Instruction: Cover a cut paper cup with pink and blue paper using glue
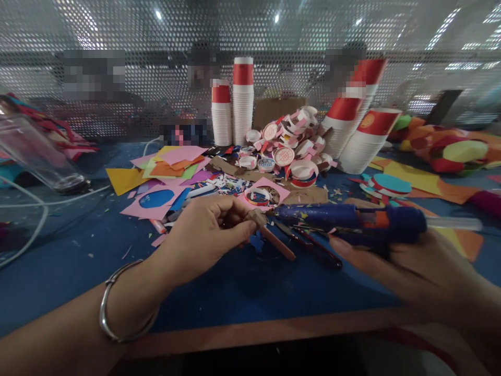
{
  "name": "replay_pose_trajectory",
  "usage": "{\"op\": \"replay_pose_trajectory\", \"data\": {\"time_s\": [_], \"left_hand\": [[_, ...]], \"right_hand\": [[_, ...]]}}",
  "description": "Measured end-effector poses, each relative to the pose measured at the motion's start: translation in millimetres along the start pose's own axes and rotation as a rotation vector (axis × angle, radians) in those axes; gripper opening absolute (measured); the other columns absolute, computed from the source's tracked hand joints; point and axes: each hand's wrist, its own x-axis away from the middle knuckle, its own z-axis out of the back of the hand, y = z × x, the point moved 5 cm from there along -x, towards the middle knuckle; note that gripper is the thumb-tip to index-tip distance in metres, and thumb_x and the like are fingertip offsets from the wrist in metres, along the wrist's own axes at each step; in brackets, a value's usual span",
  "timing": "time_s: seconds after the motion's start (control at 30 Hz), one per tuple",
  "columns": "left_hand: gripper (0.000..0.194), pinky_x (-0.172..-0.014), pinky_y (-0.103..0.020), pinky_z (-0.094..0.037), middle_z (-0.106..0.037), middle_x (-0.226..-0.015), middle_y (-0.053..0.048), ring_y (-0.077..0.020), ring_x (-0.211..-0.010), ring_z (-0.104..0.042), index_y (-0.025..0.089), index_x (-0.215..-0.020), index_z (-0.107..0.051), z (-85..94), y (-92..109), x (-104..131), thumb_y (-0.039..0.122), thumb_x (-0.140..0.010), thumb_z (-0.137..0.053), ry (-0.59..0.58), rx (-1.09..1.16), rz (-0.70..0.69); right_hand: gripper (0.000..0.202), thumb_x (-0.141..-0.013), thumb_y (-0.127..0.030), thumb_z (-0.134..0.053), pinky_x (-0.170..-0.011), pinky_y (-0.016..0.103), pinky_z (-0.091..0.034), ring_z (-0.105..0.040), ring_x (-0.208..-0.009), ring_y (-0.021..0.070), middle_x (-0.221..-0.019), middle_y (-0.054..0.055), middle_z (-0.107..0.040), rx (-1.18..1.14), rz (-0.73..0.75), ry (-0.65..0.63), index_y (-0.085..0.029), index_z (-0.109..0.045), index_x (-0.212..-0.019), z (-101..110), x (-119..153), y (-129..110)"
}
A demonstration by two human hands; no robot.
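My left hand, with a silver bangle at the wrist, pinches a small brownish piece between thumb and fingers. My right hand is wrapped round a dark blue glue gun, which points left with its tip near that piece. A clear glue stick juts out of the gun's back end. Just below the pinched piece, a brown strip slants down to the right. Dark-handled scissors lie under the gun, and a blue paper scrap lies near my left thumb.
Stacked paper cups stand at the back, with more cup stacks leaning at right. Cut cup pieces are heaped between them. Coloured paper lies at left, near a clear bottle and white cable. The table's front edge runs below.
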Motion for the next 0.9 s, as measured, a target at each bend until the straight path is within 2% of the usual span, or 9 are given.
{"op": "replay_pose_trajectory", "data": {"time_s": [0.07,0.2,0.33,0.4,0.57,0.67,0.8,0.9], "left_hand": [[0.012,-0.062,-0.027,-0.051,-0.075,-0.082,-0.004,-0.0153,-0.068,-0.065,0.020,-0.091,-0.076,-0.2,0,0,0.030,-0.086,-0.073,-0.006,-0.002,-0.002],[0.015,-0.062,-0.027,-0.052,-0.073,-0.077,-0.004,-0.0155,-0.068,-0.065,0.019,-0.090,-0.075,-0.7,1,-1,0.034,-0.086,-0.073,-0.010,-0.003,-0.019],[0.016,-0.062,-0.028,-0.053,-0.074,-0.080,-0.005,-0.0163,-0.068,-0.066,0.019,-0.089,-0.075,-1.8,1,-1,0.035,-0.085,-0.074,-0.004,0.006,-0.015],[0.015,-0.062,-0.028,-0.053,-0.074,-0.080,-0.005,-0.0164,-0.068,-0.066,0.019,-0.089,-0.075,-2.6,1,-1,0.034,-0.086,-0.073,-0.006,0.007,-0.012],[0.016,-0.061,-0.029,-0.053,-0.074,-0.079,-0.005,-0.0167,-0.068,-0.066,0.020,-0.090,-0.075,-2.5,1,0,0.035,-0.086,-0.072,-0.005,-0.017,-0.017],[0.017,-0.061,-0.029,-0.053,-0.073,-0.079,-0.006,-0.0167,-0.067,-0.066,0.020,-0.089,-0.075,-1.8,1,-1,0.036,-0.085,-0.072,-0.005,-0.016,-0.022],[0.016,-0.061,-0.029,-0.054,-0.073,-0.078,-0.005,-0.0171,-0.067,-0.066,0.020,-0.088,-0.075,-2.1,1,-1,0.036,-0.085,-0.073,-0.001,-0.017,-0.012],[0.016,-0.061,-0.030,-0.054,-0.073,-0.078,-0.005,-0.0172,-0.066,-0.067,0.020,-0.088,-0.074,-2.7,1,-1,0.035,-0.085,-0.072,0.004,-0.022,-0.015]], "right_hand": [[0.028,-0.096,-0.045,-0.052,-0.089,0.053,-0.060,-0.073,-0.103,0.0387,-0.108,0.011,-0.077,0.054,-0.015,-0.004,-0.028,-0.072,-0.107,0,1,1],[0.030,-0.097,-0.041,-0.051,-0.094,0.048,-0.060,-0.074,-0.104,0.0343,-0.115,0.010,-0.076,0.020,0.032,0.012,-0.028,-0.070,-0.117,-1,1,-1],[0.031,-0.098,-0.043,-0.048,-0.090,0.047,-0.062,-0.075,-0.097,0.0312,-0.105,0.005,-0.078,0.006,0.008,-0.019,-0.033,-0.067,-0.121,-3,1,-1],[0.035,-0.099,-0.045,-0.046,-0.088,0.049,-0.062,-0.075,-0.097,0.0332,-0.101,0.004,-0.078,0.061,0.008,-0.010,-0.036,-0.065,-0.126,-3,2,0],[0.038,-0.097,-0.048,-0.046,-0.077,0.054,-0.062,-0.074,-0.097,0.0383,-0.107,0.006,-0.078,0.211,0.046,0.033,-0.037,-0.061,-0.131,-1,4,3],[0.042,-0.098,-0.046,-0.047,-0.077,0.052,-0.062,-0.075,-0.096,0.0372,-0.106,0.005,-0.078,0.176,0.069,0.048,-0.038,-0.056,-0.138,0,4,1],[0.044,-0.097,-0.036,-0.050,-0.085,0.048,-0.063,-0.074,-0.101,0.0330,-0.114,0.001,-0.076,0.034,0.115,0.021,-0.041,-0.053,-0.140,1,1,-6],[0.048,-0.095,-0.031,-0.051,-0.094,0.049,-0.061,-0.073,-0.106,0.0339,-0.120,0.004,-0.075,-0.018,0.138,0.014,-0.037,-0.053,-0.142,1,-1,-10]]}}
